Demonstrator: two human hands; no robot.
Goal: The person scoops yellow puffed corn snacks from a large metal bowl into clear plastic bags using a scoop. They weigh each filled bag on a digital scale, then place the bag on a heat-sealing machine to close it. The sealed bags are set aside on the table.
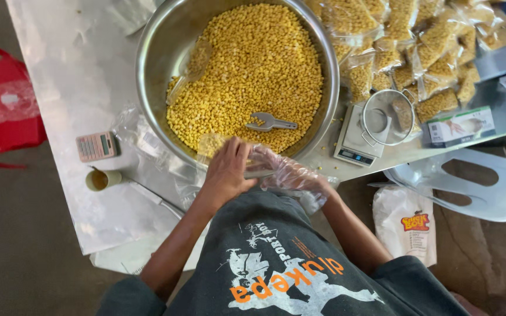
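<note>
While the bare left hand (226, 169) and the plastic-gloved right hand (285, 174) meet at the near rim of the wide steel bowl of yellow split lentils (153, 64), both close on a small clear plastic bag (259, 159); its long axis cannot be told.

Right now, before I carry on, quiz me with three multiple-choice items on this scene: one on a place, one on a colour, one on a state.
1. Where does the metal scoop lie?
A on the scale
B on the yellow grains in the steel bowl
C on the floor

2. What colour is the calculator?
A pink
B green
C black

3. What covers the right hand?
A nothing
B a cloth mitten
C a clear plastic glove

Answers: B, it rests on the grains; A, its casing is pink; C, wrinkled transparent film wraps it, while the left hand is bare.
</note>
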